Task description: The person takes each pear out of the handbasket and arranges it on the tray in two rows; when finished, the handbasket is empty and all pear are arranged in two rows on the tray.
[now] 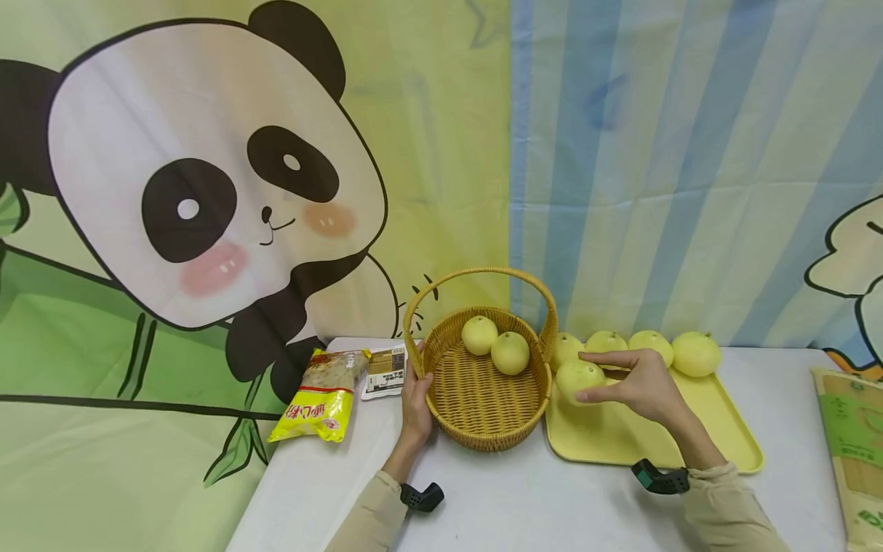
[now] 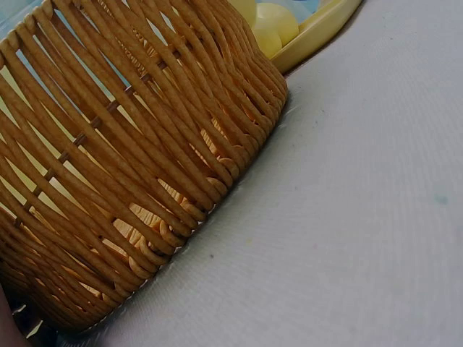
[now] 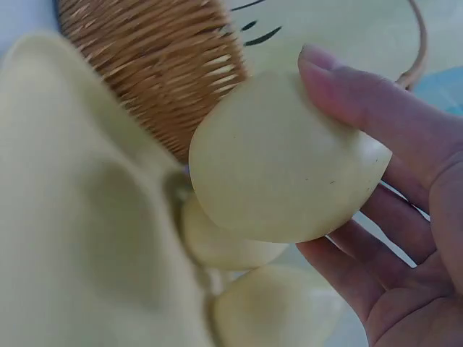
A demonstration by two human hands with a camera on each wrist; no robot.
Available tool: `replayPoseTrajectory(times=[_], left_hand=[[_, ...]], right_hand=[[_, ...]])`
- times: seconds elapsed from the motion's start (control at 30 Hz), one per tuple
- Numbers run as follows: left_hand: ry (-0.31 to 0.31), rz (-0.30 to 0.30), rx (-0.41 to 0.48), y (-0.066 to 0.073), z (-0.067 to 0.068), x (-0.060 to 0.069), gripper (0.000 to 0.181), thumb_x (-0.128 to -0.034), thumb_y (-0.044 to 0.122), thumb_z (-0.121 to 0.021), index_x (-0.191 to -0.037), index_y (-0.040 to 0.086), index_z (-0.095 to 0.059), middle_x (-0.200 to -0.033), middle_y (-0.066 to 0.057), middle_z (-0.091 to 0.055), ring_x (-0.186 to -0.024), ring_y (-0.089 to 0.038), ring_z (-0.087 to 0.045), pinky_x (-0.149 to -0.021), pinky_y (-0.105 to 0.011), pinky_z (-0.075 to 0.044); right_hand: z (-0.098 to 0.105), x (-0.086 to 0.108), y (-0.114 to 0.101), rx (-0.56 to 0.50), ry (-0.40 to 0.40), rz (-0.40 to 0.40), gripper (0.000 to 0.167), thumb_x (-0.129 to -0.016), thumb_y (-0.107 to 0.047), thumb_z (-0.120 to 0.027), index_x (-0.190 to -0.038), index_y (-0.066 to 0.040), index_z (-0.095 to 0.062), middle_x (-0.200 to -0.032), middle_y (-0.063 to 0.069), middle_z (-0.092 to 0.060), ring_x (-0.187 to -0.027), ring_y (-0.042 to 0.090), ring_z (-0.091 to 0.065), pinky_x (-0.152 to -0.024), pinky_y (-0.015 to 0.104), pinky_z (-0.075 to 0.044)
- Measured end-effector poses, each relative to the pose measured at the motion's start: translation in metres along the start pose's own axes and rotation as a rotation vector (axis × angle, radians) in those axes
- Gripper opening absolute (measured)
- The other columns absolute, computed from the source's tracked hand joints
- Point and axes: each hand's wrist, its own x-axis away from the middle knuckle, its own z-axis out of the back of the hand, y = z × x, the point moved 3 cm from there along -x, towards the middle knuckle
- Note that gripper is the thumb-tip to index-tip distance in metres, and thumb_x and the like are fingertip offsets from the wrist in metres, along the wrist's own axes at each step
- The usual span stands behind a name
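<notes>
My right hand (image 1: 645, 383) holds a pale green round fruit (image 1: 578, 382) between thumb and fingers, above the left part of a yellow tray (image 1: 621, 445); the right wrist view shows this fruit (image 3: 282, 159) large, lifted over others. My left hand (image 1: 416, 402) grips the left side of a wicker basket (image 1: 490, 437) with an arched handle. Inside the basket, two similar fruits (image 1: 510, 353) lie near the back. Several more fruits (image 1: 695, 354) form a row along the tray's back edge. In the left wrist view the basket's woven wall (image 2: 137, 137) fills the left half.
A yellow food bag (image 1: 320, 399) and a small white-and-brown packet (image 1: 385, 372) lie left of the basket. At the far right is a green-and-tan package (image 1: 855, 445). A printed panda curtain (image 1: 441, 153) hangs behind the white table (image 1: 510, 506).
</notes>
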Motion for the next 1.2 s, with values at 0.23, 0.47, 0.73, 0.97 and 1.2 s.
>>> replayPoseTrajectory(times=[0.23,0.47,0.73,0.97,1.2], left_hand=[[-0.005,-0.005,0.020,0.002,-0.002,-0.002,0.066,-0.1007,0.015,-0.038,-0.166,0.012,-0.032,-0.173,-0.015,-0.033,-0.159,-0.038,-0.032,-0.129,-0.058,-0.020],[-0.011,0.005,0.017,0.004,-0.004,-0.003,0.066,-0.1004,0.015,-0.038,-0.166,0.016,-0.034,-0.171,-0.015,-0.035,-0.157,-0.037,-0.035,-0.129,-0.058,-0.022],[-0.018,0.005,0.027,0.002,-0.004,-0.003,0.067,-0.1001,0.015,-0.038,-0.167,0.018,-0.032,-0.172,-0.013,-0.035,-0.157,-0.036,-0.035,-0.130,-0.057,-0.022],[-0.020,0.009,0.027,0.003,-0.002,0.000,0.066,-0.1000,0.017,-0.039,-0.166,0.015,-0.033,-0.171,-0.015,-0.036,-0.158,-0.037,-0.035,-0.130,-0.058,-0.021],[-0.015,0.014,0.036,0.002,-0.002,0.001,0.066,-0.1010,0.015,-0.038,-0.166,0.011,-0.032,-0.172,-0.015,-0.034,-0.158,-0.038,-0.034,-0.130,-0.058,-0.021]], right_hand=[[-0.013,-0.001,0.018,0.092,-0.008,0.006,0.060,-0.066,-0.038,-0.101,-0.118,-0.013,-0.083,-0.115,0.005,-0.082,-0.113,0.025,-0.076,-0.092,0.038,-0.064],[-0.018,-0.002,0.020,0.119,0.009,0.016,0.059,-0.072,-0.038,-0.098,-0.121,-0.011,-0.082,-0.119,0.011,-0.080,-0.113,0.038,-0.075,-0.088,0.039,-0.065],[-0.016,-0.004,0.001,0.233,-0.032,0.156,0.060,-0.078,-0.034,-0.095,-0.127,-0.005,-0.077,-0.126,0.018,-0.076,-0.115,0.043,-0.072,-0.084,0.048,-0.065],[-0.001,-0.009,-0.045,0.160,0.006,0.199,0.040,-0.088,-0.021,-0.088,-0.123,-0.004,-0.079,-0.123,0.016,-0.078,-0.104,0.039,-0.077,-0.080,0.037,-0.066],[-0.014,-0.025,-0.090,0.037,-0.116,0.185,0.036,-0.097,-0.024,-0.079,-0.130,-0.011,-0.076,-0.130,0.015,-0.075,-0.109,0.034,-0.077,-0.078,0.035,-0.066]])
